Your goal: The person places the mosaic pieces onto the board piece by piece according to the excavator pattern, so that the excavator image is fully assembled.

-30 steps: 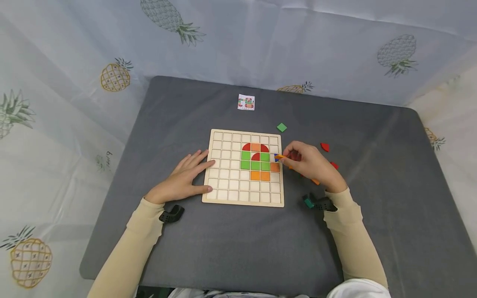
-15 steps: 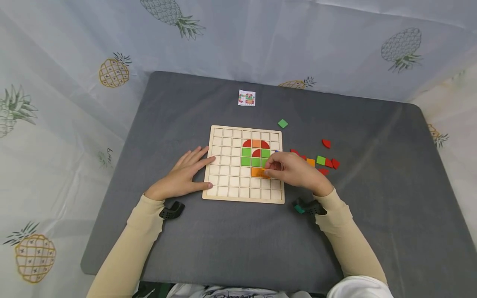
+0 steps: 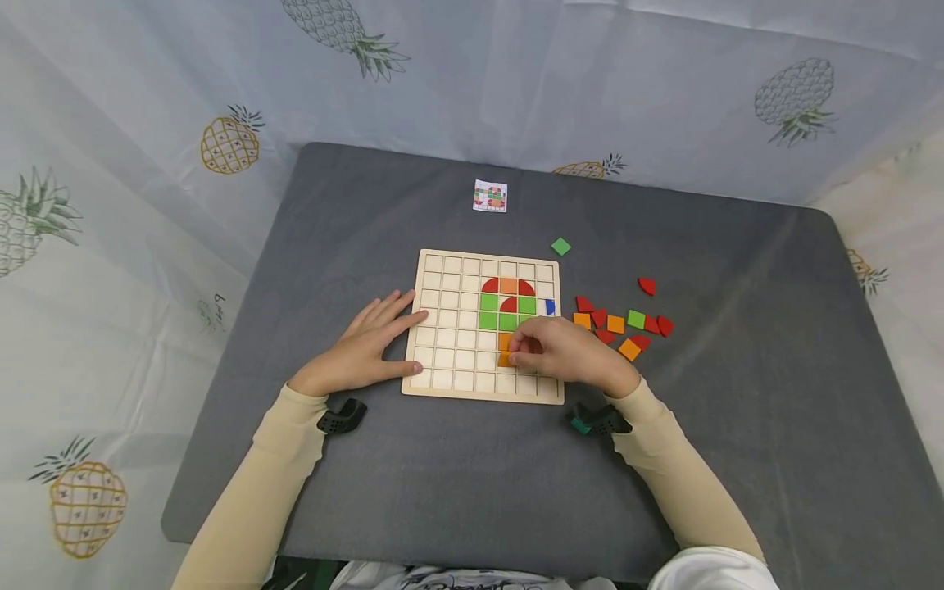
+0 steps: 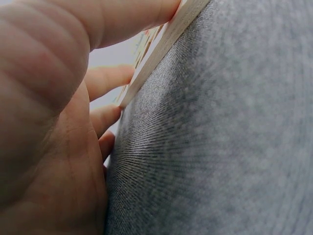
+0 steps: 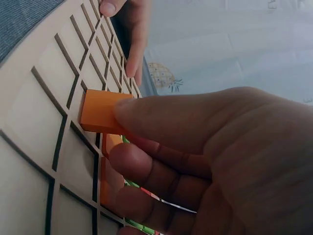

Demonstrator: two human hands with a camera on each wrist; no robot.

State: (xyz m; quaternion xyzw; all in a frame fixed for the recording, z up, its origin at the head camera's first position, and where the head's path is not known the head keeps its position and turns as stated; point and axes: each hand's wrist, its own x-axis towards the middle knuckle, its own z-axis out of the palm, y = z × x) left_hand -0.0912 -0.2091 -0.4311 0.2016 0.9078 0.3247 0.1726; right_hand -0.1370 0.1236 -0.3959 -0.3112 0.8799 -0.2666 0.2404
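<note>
A wooden grid board (image 3: 442, 358) lies on the table, with orange, green and red tiles set in its cells. My right hand (image 3: 564, 348) is over its right half and pinches an orange square tile (image 5: 100, 110) between thumb and fingers. In the right wrist view that tile is tilted against the grid, just beside other orange tiles. The hand hides several cells under it. A blue-edged tile (image 3: 550, 306) is in a cell at the right edge. My left hand (image 3: 361, 352) rests with straight, spread fingers, thumb and fingertips on the board's left edge.
Right of the board lie loose tiles, among them an orange square (image 3: 615, 324), a green square (image 3: 636, 319) and a red quarter-round (image 3: 646, 286). A green tile (image 3: 561, 246) lies behind the board. Farther back is a small patterned card (image 3: 490, 196).
From the board's right edge, my right hand has moved left and nearer over the grid, with an orange tile in its fingers. Loose tiles on the right came into view. My left hand stayed put.
</note>
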